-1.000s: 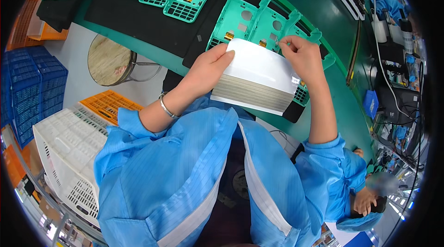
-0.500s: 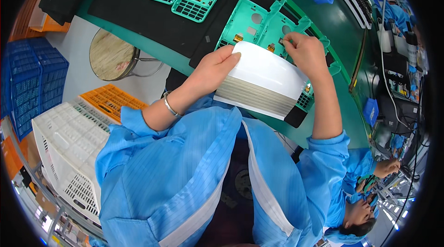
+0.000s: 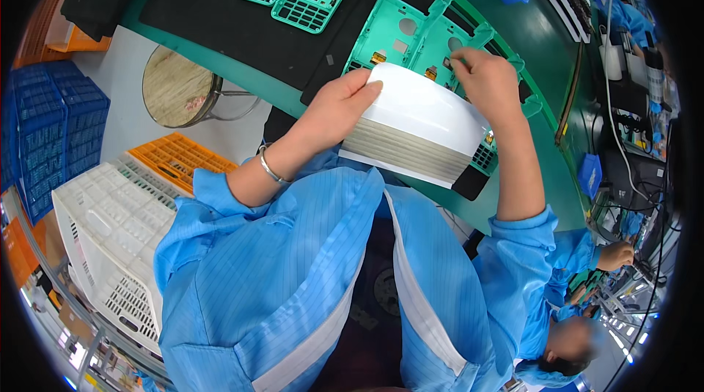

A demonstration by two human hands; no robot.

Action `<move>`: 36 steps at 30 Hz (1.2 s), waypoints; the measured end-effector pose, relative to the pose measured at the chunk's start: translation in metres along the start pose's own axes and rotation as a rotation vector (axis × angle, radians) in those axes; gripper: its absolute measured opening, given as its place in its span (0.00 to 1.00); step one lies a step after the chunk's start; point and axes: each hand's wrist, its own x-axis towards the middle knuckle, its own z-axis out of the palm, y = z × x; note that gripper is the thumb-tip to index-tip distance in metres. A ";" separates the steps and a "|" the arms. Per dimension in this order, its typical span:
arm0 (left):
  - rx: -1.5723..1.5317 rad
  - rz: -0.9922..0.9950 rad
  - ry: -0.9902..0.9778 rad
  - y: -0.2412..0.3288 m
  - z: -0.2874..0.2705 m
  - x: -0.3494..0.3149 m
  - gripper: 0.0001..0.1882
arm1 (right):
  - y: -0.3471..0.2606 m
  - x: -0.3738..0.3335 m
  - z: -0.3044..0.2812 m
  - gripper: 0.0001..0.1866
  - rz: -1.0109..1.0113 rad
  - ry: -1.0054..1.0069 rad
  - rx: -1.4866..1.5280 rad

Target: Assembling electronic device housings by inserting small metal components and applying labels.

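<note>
White sheet (image 3: 429,99) still in L hand (image 3: 341,110)

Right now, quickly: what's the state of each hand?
Left hand: closed, holding the white sheet.
Right hand: pinched closed near a green housing; whether it holds anything cannot be told.

Jacket (image 3: 271,275): blue, fine dark pinstripes; white trim (image 3: 431,315) along open front, 6 o'clock. Sleeves (image 3: 524,238): bunched near elbows, 8 and 4 o'clock. Bangle (image 3: 268,165): silver-coloured, left wrist, 9 o'clock.
</note>
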 end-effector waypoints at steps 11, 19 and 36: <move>-0.013 0.087 0.380 0.018 -0.088 -0.009 0.15 | -0.047 -0.063 -0.017 0.05 0.011 0.068 0.548; 0.903 0.834 0.257 0.000 -0.036 -0.017 0.20 | -0.059 -0.054 0.007 0.05 -0.147 0.125 0.416; 1.156 0.733 0.111 -0.008 0.002 -0.012 0.24 | -0.053 -0.026 -0.003 0.05 -0.266 -0.048 0.162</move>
